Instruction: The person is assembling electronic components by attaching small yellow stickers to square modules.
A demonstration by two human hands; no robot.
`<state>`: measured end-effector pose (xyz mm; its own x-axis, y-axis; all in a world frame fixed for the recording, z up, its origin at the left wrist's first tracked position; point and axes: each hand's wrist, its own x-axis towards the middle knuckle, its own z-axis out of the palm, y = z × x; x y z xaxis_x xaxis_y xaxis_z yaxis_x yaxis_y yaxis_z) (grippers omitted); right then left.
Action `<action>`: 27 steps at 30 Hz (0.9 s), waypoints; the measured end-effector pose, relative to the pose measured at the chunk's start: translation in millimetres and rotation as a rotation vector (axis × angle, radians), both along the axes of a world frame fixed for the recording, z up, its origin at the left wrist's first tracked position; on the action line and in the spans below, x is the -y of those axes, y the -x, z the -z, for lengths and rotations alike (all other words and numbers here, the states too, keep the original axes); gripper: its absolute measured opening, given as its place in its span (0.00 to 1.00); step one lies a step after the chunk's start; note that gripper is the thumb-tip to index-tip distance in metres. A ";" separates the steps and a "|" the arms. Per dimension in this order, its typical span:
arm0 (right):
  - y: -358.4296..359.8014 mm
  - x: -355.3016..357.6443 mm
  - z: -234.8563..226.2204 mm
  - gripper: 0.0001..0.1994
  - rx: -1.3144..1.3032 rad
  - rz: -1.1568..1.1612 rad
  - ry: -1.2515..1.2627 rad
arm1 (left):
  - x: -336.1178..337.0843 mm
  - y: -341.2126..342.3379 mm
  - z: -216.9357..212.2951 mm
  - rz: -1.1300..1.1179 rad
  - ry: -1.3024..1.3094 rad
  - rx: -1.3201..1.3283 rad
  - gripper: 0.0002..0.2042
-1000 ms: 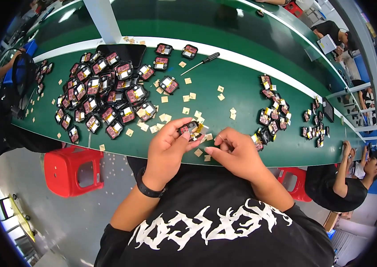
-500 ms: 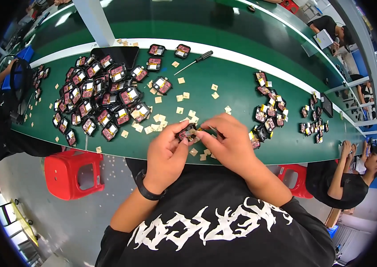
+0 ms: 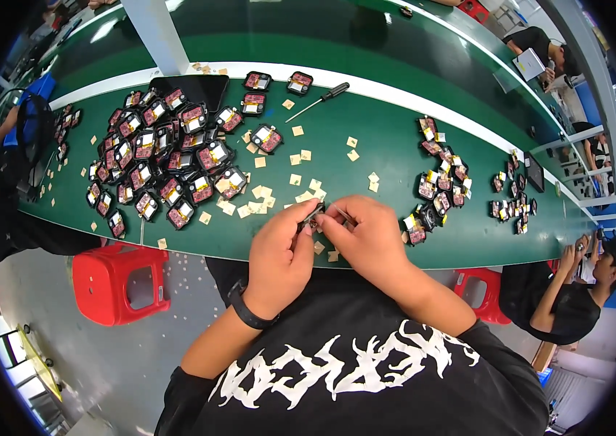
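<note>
Over the near edge of the green table, my left hand [image 3: 279, 243] grips a small black device housing [image 3: 314, 215], now tilted and mostly hidden by fingers. My right hand [image 3: 366, 236] is closed beside it, its thumb and fingertips at the housing's right side. A thin metal tool [image 3: 345, 214] shows between the right fingers; its exact kind is hard to make out. Small beige square pieces [image 3: 264, 192] lie scattered just beyond my hands. To the left is a heap of black housings with reddish circuit boards [image 3: 144, 143].
A screwdriver [image 3: 317, 102] lies near the table's white back rail. More housings [image 3: 444, 182] are grouped at the right. A black tray [image 3: 210, 91] sits behind the left heap. Red stools [image 3: 93, 291] stand below the table. Co-workers sit at both sides.
The housing has tipped up, so its board face no longer shows. Both hands have shifted slightly, with the right fingers closer in against the left.
</note>
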<state>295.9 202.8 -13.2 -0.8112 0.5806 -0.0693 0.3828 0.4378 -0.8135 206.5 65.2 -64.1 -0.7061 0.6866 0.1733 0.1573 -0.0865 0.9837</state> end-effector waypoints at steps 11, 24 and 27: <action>3.6 3.8 5.7 0.06 -0.056 0.007 -0.128 | 1.5 -1.9 -12.0 -0.013 0.075 -0.123 0.17; -13.4 -4.4 11.0 0.10 -0.163 -0.031 0.144 | -3.2 1.6 -7.6 -0.022 -0.037 0.328 0.15; -14.8 -1.5 -13.7 0.07 0.016 -0.074 0.162 | -2.3 -0.1 -8.3 -0.038 -0.033 0.336 0.15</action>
<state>310.7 204.2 0.5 -0.8495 0.4994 -0.1703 0.3677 0.3288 -0.8699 206.6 67.5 -55.8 -0.7527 0.6564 -0.0514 -0.1712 -0.1197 0.9779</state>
